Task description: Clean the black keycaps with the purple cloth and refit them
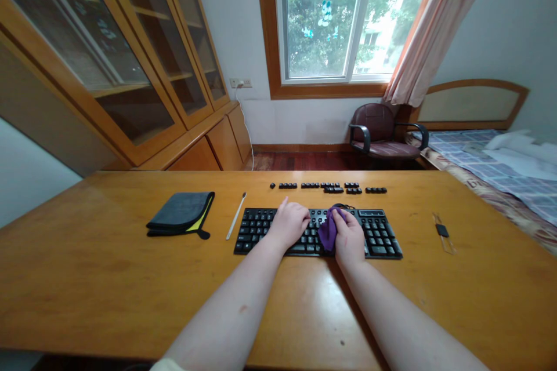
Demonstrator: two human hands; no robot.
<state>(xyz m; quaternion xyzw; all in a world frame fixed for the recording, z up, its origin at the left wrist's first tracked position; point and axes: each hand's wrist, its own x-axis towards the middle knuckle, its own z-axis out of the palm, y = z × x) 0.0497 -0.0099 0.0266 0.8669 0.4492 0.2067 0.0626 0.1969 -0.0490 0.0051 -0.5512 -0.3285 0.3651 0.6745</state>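
A black computer keyboard (256,226) lies flat on the wooden desk, and its far row shows gaps without keycaps. My left hand (290,224) rests across the keyboard's left-middle part, its fingers curled by the far edge and partly hidden. Bunched in my right hand (349,237) is a purple cloth (329,232), pressed between thumb and fingers over the keys just left of the number pad. Beyond the keyboard, black keycaps (310,185) lie in short rows, with one single keycap (272,185) at the left end.
Left of the keyboard lie a slim white brush (236,215) and a folded grey towel (180,212) with a yellow inside. A wire keycap puller (442,231) is at the right. Past the desk (130,295) stand a chair (378,130), a bed and a glass-door cabinet.
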